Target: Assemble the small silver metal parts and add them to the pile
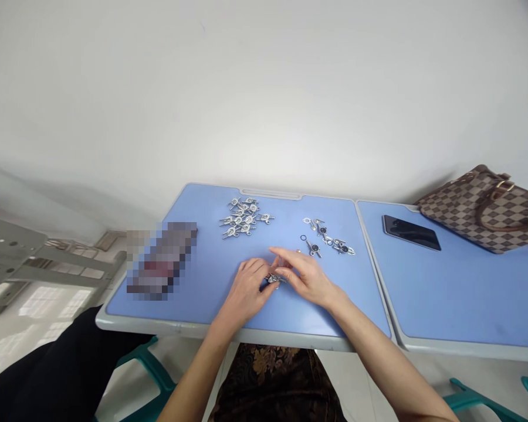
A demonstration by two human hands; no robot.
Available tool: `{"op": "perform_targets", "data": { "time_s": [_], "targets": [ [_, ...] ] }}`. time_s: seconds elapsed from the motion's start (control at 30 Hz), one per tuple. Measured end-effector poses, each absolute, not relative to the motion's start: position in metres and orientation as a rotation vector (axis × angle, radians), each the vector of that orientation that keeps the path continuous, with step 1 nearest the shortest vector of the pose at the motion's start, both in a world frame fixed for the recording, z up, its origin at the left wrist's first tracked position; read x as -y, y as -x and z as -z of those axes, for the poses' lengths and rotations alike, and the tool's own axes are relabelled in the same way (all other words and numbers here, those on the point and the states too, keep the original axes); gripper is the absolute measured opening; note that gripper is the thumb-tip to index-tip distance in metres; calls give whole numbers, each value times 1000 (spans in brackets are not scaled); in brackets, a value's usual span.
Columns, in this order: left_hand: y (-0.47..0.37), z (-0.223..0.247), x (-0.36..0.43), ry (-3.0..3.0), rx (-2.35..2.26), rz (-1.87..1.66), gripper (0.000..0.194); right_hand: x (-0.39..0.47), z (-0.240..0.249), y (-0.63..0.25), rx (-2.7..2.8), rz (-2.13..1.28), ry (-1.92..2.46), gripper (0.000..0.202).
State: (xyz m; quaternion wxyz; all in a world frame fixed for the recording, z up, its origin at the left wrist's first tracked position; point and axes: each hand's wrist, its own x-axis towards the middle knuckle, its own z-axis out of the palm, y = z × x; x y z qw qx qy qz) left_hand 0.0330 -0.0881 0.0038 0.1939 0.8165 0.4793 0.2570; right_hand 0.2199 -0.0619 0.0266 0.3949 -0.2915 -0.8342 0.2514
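Note:
My left hand is closed on a small metal fitting with thin prongs, held just above the near part of the blue table. From the other side my right hand reaches to the same fitting, its thumb and fingers curled close together over it. Whatever lies between the right fingertips is hidden. Beyond the left hand lies a pile of similar metal fittings. Past the right hand are loose parts: fittings with dark round centres, a dark ring and a pale washer.
The blue table meets a second table at a narrow seam on the right. On that one are a black phone and a checked handbag. A pixelated object lies at the left. Behind rises a white wall.

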Motion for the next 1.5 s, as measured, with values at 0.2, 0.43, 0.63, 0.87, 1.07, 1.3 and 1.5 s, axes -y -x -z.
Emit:
{"op": "perform_targets", "data": {
  "time_s": [0.2,0.43,0.63,0.87,1.07,1.3,1.5],
  "targets": [
    [-33,-8,89,-2252,-1319,-706,3,60,-36,-226,1993,-632,844,15],
    [-34,-9,89,-2244,-1328,-702,4,59,-27,-219,1909,-481,932,18],
    [-33,-7,89,-2268,-1333,-696,6,62,-25,-218,1959,-560,838,24],
    [-33,-8,89,-2239,-1323,-711,5,59,-34,-233,2082,-688,832,33],
    [-33,-7,90,-2229,-1328,-702,4,58,-29,-227,2007,-474,934,17],
    [-32,-6,88,-2242,-1330,-692,6,62,-30,-226,2051,-699,795,35],
    [-32,-5,89,-2239,-1315,-702,6,62,-36,-228,2109,-770,812,30]
  ]
}}
